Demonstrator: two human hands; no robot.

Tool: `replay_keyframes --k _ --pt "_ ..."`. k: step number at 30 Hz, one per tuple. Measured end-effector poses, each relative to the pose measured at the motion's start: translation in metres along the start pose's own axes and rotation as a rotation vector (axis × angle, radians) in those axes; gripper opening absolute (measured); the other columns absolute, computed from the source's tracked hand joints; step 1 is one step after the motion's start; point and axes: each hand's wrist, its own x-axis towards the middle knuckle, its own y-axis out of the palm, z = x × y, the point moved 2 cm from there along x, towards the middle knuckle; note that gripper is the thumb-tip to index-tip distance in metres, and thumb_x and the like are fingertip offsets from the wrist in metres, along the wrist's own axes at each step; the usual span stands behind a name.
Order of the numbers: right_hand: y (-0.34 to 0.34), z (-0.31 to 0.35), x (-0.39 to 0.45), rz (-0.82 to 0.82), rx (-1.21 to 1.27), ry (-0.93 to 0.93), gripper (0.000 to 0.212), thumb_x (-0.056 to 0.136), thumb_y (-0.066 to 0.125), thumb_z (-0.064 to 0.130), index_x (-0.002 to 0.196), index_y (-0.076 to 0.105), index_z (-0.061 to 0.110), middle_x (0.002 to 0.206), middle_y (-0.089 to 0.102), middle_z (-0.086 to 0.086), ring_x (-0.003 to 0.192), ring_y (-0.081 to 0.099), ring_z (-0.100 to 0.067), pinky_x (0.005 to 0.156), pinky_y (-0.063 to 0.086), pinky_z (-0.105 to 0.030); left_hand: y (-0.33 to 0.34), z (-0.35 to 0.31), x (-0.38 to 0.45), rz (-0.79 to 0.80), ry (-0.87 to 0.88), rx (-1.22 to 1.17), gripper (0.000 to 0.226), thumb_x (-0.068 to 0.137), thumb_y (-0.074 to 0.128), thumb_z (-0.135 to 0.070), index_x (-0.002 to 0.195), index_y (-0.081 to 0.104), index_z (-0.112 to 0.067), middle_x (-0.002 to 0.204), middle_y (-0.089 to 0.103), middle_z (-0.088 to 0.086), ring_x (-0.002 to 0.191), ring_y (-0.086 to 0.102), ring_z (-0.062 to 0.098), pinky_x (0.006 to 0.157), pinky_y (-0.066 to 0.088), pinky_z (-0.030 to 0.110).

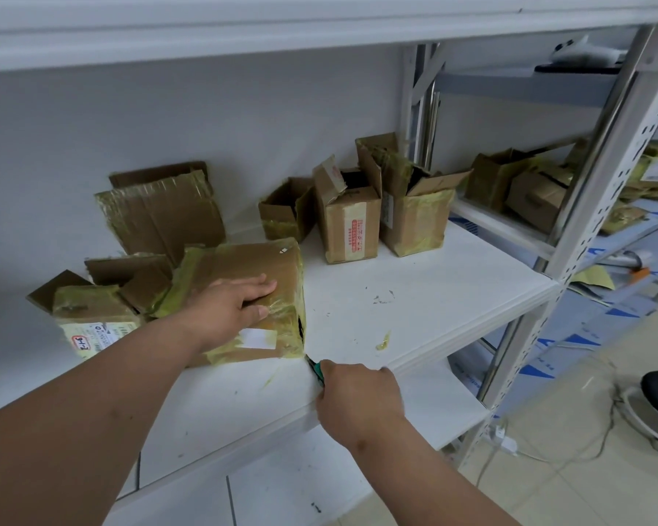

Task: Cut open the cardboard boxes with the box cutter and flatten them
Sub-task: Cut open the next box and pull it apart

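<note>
A white laminate shelf board (415, 294) on a perforated grey metal rack (601, 157) stands against a pale wall, over beige floor tiles. Under the flat, straight fingers (257, 288) of the left hand (228, 309) lies a brown cardboard box wrapped in yellowish tape (244, 298), its right edge split. Just below that corner, the right hand (358, 396) curls tightly around a green-handled box cutter (316, 368); beyond the fingertips, three small opened cardboard boxes (352, 218) stand upright, contents unseen.

Left arm bare, reaching in from lower left, forearm angled up and to the right. Left hand (240, 303) palm down, fingers straight and together, thumb tucked along the near side, pressing flat. Right arm bare, entering from lower right. Right hand (358, 398) fisted, knuckles up, fingers curled tight around a green-handled cutter (317, 368), tip pointing far-left.
</note>
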Motion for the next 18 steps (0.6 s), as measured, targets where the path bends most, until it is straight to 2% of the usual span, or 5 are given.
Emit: replay_keyframes --k 4,8,11,14,18 --pt "0.002 -0.004 -0.006 0.051 0.121 0.043 0.009 0.089 0.037 0.017 0.088 0.043 0.023 0.07 0.044 0.006 0.072 0.047 -0.026 0.068 0.031 -0.033 -0.001 0.004 0.0 0.011 0.008 -0.023 0.047 0.097 0.055 -0.04 0.14 0.04 -0.051 0.147 0.028 -0.033 0.146 0.019 0.011 0.121 0.011 0.046" --pt "-0.001 -0.012 -0.007 -0.075 0.175 0.083 0.017 0.091 0.036 0.02 0.103 0.046 0.027 0.072 0.051 0.004 0.07 0.049 -0.026 0.059 0.029 -0.032 0.0 0.003 0.002 0.008 0.009 -0.033 0.048 0.097 0.056 -0.04 0.141 0.041 -0.05 0.15 0.03 -0.03 0.145 0.02 0.01 0.121 0.011 0.042" --pt "-0.002 -0.008 -0.003 -0.164 0.107 0.027 0.031 0.094 0.036 0.023 0.122 0.046 0.031 0.069 0.051 0.004 0.064 0.046 -0.026 0.064 0.03 -0.033 -0.001 0.002 0.002 0.014 0.015 -0.041 0.048 0.097 0.057 -0.038 0.141 0.042 -0.047 0.15 0.031 -0.028 0.145 0.021 0.01 0.122 0.013 0.04" --pt "-0.001 -0.006 0.0 -0.17 0.069 0.019 0.037 0.094 0.035 0.023 0.129 0.044 0.031 0.063 0.043 0.004 0.055 0.039 -0.02 0.065 0.028 -0.035 -0.002 0.001 0.002 0.021 0.01 -0.053 0.048 0.096 0.058 -0.037 0.142 0.043 -0.045 0.152 0.032 -0.025 0.145 0.023 0.011 0.121 0.016 0.04" --pt "0.0 -0.012 -0.004 -0.166 0.094 0.042 0.038 0.095 0.036 0.026 0.133 0.042 0.032 0.067 0.049 0.003 0.063 0.045 -0.026 0.069 0.035 -0.034 -0.003 -0.001 0.002 0.032 -0.001 -0.079 0.05 0.094 0.061 -0.037 0.141 0.046 -0.042 0.152 0.034 -0.021 0.144 0.026 0.013 0.121 0.018 0.041"
